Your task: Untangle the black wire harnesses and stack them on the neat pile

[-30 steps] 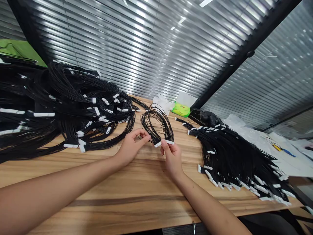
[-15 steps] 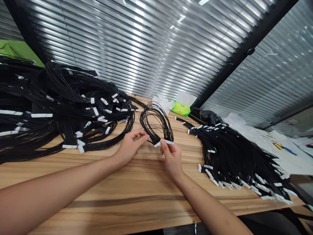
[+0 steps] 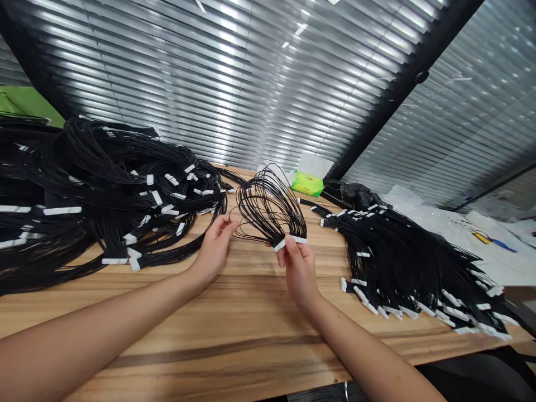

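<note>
My right hand (image 3: 298, 271) pinches the white plastic connectors (image 3: 287, 241) at the end of a small bundle of thin black wires (image 3: 268, 206). The wires rise from the connectors and arch over in a loose, fanned loop. My left hand (image 3: 213, 249) is just left of that loop, with curled fingers close to its wires and nothing held. A large tangled heap of black wires with white connectors (image 3: 117, 173) lies to the left of my left hand.
A second pile of black wires with white connectors (image 3: 402, 262) fans out on the wooden table (image 3: 234, 312) at the right. Behind stand a green tissue pack (image 3: 307, 183) and black gloves (image 3: 355, 192). Window blinds (image 3: 209, 72) run along the far edge.
The wire loop has spread wider and stands taller. My left hand has drawn leftward from it, and my right hand has shifted slightly right, still pinching the connectors.
</note>
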A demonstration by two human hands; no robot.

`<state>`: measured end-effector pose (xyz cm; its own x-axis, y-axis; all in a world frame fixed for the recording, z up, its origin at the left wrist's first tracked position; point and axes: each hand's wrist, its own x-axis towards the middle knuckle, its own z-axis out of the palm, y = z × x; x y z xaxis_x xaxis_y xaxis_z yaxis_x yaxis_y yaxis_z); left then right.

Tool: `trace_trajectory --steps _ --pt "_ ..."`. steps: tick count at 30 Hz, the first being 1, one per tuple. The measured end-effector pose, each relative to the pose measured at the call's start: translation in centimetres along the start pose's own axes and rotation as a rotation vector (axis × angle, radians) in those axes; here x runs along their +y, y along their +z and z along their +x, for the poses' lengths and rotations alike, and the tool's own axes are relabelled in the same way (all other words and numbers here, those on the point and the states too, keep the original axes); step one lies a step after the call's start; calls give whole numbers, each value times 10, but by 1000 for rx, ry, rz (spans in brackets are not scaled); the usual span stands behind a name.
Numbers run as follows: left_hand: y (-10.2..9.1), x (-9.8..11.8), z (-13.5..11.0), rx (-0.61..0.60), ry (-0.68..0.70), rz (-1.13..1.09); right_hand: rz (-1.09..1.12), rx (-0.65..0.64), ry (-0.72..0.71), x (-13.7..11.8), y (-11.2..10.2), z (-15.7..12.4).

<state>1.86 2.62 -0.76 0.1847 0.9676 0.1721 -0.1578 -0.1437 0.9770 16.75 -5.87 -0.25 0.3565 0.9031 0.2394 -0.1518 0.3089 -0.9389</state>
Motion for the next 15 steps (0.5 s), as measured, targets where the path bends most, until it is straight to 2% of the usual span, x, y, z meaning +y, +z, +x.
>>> trace_trajectory --steps 4,11,15 --pt "4 -3 0 -107 4 -94 32 -47 44 -1 0 -1" --pt "1 -4 2 -35 4 -200 25 -235 171 0 4 -7" --pt "-2 2 0 -101 -59 -251 100 -270 236 -4 7 -9"
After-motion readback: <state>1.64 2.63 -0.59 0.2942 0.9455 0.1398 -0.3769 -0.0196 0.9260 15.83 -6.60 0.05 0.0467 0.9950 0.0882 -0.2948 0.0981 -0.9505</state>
